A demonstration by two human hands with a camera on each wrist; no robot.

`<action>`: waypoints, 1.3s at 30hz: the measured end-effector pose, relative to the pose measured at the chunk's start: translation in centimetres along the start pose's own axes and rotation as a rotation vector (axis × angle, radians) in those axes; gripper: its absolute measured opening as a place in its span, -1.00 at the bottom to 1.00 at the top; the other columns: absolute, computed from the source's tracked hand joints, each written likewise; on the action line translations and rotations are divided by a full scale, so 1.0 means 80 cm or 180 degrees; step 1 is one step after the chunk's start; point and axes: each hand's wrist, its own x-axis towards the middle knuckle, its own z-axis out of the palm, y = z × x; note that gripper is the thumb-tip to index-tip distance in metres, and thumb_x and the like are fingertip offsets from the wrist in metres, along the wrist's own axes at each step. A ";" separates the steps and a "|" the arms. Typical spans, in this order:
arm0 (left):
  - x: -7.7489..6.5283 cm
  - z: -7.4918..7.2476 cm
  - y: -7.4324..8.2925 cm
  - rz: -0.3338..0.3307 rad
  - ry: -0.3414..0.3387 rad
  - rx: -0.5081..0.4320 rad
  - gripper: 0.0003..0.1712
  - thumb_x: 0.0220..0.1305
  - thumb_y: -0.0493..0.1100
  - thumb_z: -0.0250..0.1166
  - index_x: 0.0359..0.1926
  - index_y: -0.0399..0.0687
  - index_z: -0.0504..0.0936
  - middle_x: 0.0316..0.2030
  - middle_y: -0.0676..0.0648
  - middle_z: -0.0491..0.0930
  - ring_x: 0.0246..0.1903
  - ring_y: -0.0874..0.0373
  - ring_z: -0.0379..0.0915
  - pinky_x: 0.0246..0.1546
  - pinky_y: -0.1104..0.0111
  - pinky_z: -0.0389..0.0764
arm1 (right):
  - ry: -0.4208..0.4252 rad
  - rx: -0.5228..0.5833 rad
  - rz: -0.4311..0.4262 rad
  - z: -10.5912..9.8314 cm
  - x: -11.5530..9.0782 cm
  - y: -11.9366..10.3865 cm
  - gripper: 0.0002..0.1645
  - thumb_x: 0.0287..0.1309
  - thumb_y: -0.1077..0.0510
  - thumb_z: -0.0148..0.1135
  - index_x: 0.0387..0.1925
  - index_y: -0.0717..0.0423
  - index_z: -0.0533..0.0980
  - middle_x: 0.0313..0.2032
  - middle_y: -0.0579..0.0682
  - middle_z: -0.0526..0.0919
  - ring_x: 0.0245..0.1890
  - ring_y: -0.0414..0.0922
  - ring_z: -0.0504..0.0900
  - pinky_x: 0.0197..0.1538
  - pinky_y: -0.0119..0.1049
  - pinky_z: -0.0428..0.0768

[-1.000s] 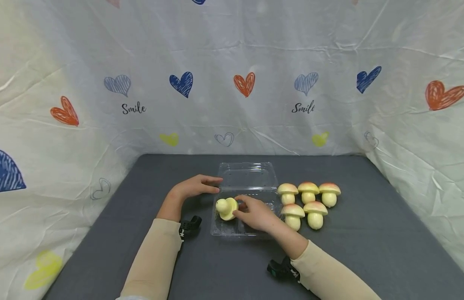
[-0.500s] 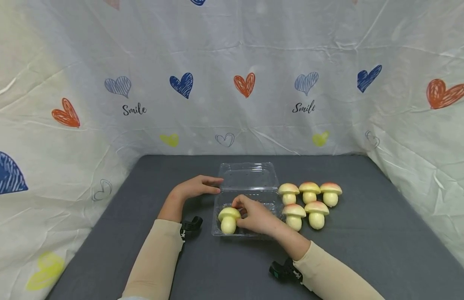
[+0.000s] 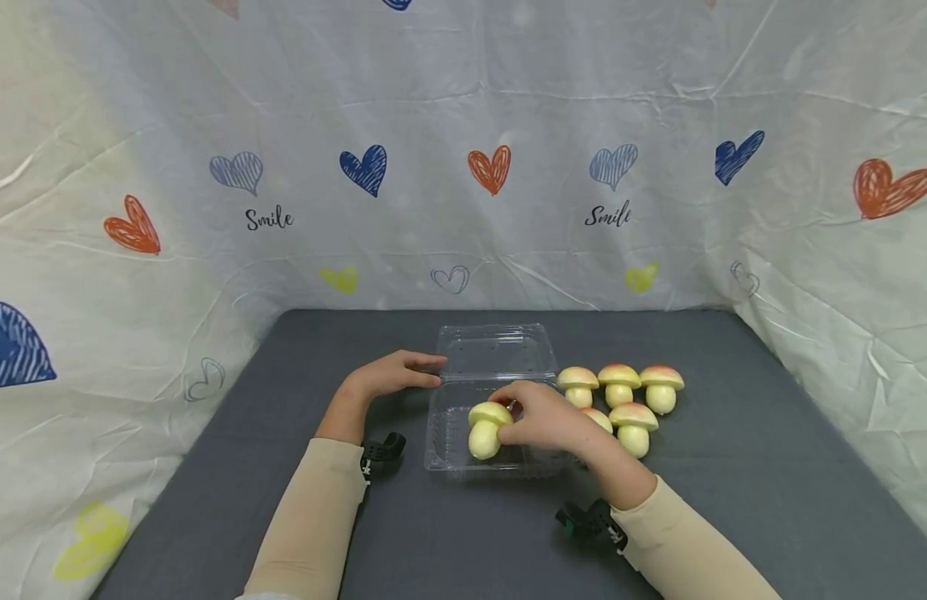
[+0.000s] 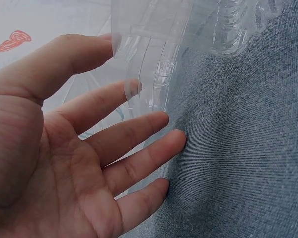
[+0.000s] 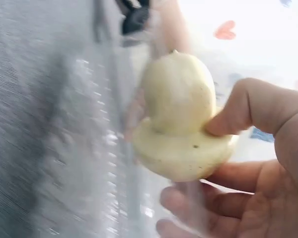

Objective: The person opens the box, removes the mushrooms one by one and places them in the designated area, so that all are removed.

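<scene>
In the head view, my right hand [image 3: 546, 417] pinches a pale yellow mushroom figure [image 3: 489, 429] between thumb and fingers, cap up, over the clear plastic clamshell box [image 3: 443, 454]. The right wrist view shows the thumb where stem meets cap and fingers under the cap of this mushroom [image 5: 179, 99]. My left hand [image 3: 396, 372] is at the box's left side near the hinge. Its fingers are spread and fairly straight, with thumb and index tips at the clear plastic edge [image 4: 154, 74] in the left wrist view.
Several mushroom figures [image 3: 633, 429] with reddish-tinted caps stand in two rows right of the box, one partly hidden by my right hand. The raised lid [image 3: 497, 350] lies back behind the box. A dark grey cloth [image 3: 433, 533] covers the table.
The held mushroom goes from stem-left to cap-up at the box's left front, then shifts right and slightly up with my right hand. My left hand stays in place.
</scene>
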 end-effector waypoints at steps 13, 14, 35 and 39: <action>-0.001 -0.002 -0.002 0.0066 -0.0064 -0.0080 -0.26 0.44 0.05 0.34 0.54 0.04 0.35 0.50 -0.06 0.28 0.52 -0.09 0.07 0.45 -0.11 0.22 | -0.0180 0.0170 0.0251 -0.106 -0.051 0.024 -0.52 0.05 0.29 0.33 0.06 0.20 0.51 -0.09 0.00 0.68 -0.06 -0.03 0.62 -0.03 -0.10 0.60; -0.001 -0.002 -0.001 0.0061 -0.0061 -0.0074 -0.26 0.44 0.06 0.34 0.54 0.04 0.36 0.50 -0.05 0.28 0.52 -0.08 0.07 0.46 -0.11 0.21 | -0.0187 0.0197 0.0282 -0.112 -0.054 0.027 -0.53 0.06 0.29 0.33 0.06 0.21 0.50 -0.09 0.01 0.67 -0.07 -0.02 0.62 -0.04 -0.11 0.60; -0.001 0.000 -0.001 0.0071 -0.0053 -0.0086 -0.25 0.44 0.04 0.34 0.54 0.03 0.35 0.50 -0.05 0.28 0.52 -0.08 0.08 0.46 -0.11 0.21 | -0.0030 0.0034 0.0736 -0.176 -0.107 0.074 -0.45 0.21 0.16 0.25 0.18 0.41 0.51 -0.06 0.05 0.64 -0.10 -0.07 0.55 -0.06 -0.16 0.56; -0.001 0.000 0.000 0.0081 -0.0053 -0.0072 -0.26 0.44 0.03 0.33 0.54 0.02 0.35 0.50 -0.05 0.28 0.52 -0.07 0.08 0.46 -0.11 0.21 | -0.0004 -0.0064 0.0833 -0.182 -0.113 0.084 -0.45 0.31 0.11 0.23 0.17 0.44 0.49 -0.06 0.06 0.63 -0.08 -0.07 0.54 -0.02 -0.14 0.55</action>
